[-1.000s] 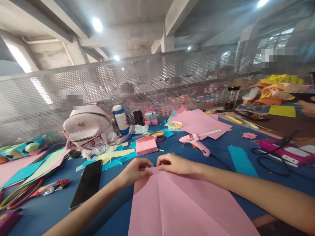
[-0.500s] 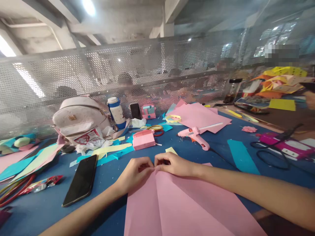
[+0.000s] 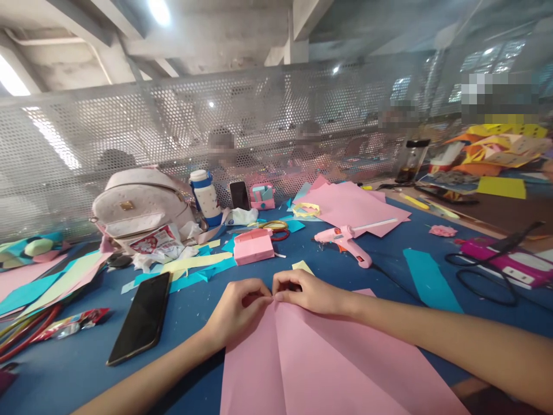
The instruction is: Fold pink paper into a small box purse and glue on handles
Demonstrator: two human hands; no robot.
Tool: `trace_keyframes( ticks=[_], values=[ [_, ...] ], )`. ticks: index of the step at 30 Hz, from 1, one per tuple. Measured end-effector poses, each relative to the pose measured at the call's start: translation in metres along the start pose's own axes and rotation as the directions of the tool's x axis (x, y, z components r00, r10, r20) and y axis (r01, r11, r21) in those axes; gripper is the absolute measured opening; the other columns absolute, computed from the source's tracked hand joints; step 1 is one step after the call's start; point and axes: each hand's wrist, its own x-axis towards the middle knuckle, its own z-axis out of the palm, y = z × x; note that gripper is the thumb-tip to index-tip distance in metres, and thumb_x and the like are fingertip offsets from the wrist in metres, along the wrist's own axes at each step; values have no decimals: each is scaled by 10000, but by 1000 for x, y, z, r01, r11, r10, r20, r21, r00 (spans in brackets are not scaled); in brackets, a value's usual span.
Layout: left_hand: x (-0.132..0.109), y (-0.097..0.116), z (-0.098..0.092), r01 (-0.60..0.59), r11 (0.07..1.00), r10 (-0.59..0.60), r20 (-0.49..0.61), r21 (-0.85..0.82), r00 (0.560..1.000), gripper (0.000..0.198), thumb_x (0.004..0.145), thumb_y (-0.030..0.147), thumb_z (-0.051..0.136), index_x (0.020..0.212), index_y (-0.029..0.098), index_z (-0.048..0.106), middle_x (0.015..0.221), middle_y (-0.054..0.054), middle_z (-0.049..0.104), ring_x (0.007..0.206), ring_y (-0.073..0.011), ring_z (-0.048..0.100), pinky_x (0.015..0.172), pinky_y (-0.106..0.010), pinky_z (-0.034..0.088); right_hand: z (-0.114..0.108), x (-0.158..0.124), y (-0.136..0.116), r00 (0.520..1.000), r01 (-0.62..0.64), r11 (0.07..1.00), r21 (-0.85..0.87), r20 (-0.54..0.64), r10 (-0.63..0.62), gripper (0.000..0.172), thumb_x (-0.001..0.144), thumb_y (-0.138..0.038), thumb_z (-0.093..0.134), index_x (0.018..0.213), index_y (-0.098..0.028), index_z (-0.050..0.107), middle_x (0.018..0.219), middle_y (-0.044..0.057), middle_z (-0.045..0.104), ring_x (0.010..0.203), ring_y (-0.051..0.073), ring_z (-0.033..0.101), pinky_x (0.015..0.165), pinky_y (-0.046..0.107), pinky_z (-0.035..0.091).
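A large pink paper sheet [image 3: 319, 369] lies on the blue table [image 3: 78, 369] in front of me, creased into a point at its far end. My left hand [image 3: 237, 311] and my right hand [image 3: 302, 291] meet at that point, fingers curled and pinching the paper's tip from either side. A small yellow paper scrap [image 3: 302, 266] lies just beyond my right hand. A black phone [image 3: 140, 317] rests face up to the left of my left hand.
A pink glue gun [image 3: 345, 242], a pink paper box [image 3: 254, 246], more pink sheets [image 3: 354, 207], teal strips [image 3: 427, 279], black scissors [image 3: 484, 276], a white bag [image 3: 138, 207] and a bottle [image 3: 206, 199] are spread about. A perforated metal screen [image 3: 173, 132] runs behind; people sit beyond it.
The hands have stayed pinched on the paper's tip with only small finger shifts. The camera view tilted slightly, and the yellow scrap came into sight behind my right hand.
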Motion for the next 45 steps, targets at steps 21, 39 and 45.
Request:
trace_keyframes(
  ticks=[21, 39, 45],
  values=[
    [35, -18, 5, 121, 976, -134, -64, -180, 989, 140, 834, 199, 571, 714, 159, 631, 707, 3, 647, 667, -127, 565, 632, -198, 429, -20, 21, 5, 986, -132, 945, -298, -137, 95, 150, 917, -277, 522, 802, -217, 596, 742, -50, 606, 704, 126, 529, 637, 232, 324],
    [44, -16, 4, 116, 989, -122, -72, -88, 990, 165, 862, 177, 567, 722, 176, 653, 698, 1, 667, 639, -124, 572, 623, -199, 423, -24, 28, 24, 987, -126, 986, -111, -118, 113, 150, 926, -235, 506, 822, -202, 608, 762, -30, 620, 720, 137, 530, 663, 239, 362],
    [41, -16, 4, 67, 996, -72, -86, -62, 994, 157, 859, 150, 561, 735, 182, 652, 712, 2, 671, 649, -122, 587, 637, -197, 432, -24, 28, 25, 987, -126, 987, -98, -117, 114, 135, 923, -205, 504, 825, -211, 597, 779, -45, 626, 741, 128, 543, 692, 233, 371]
  ],
)
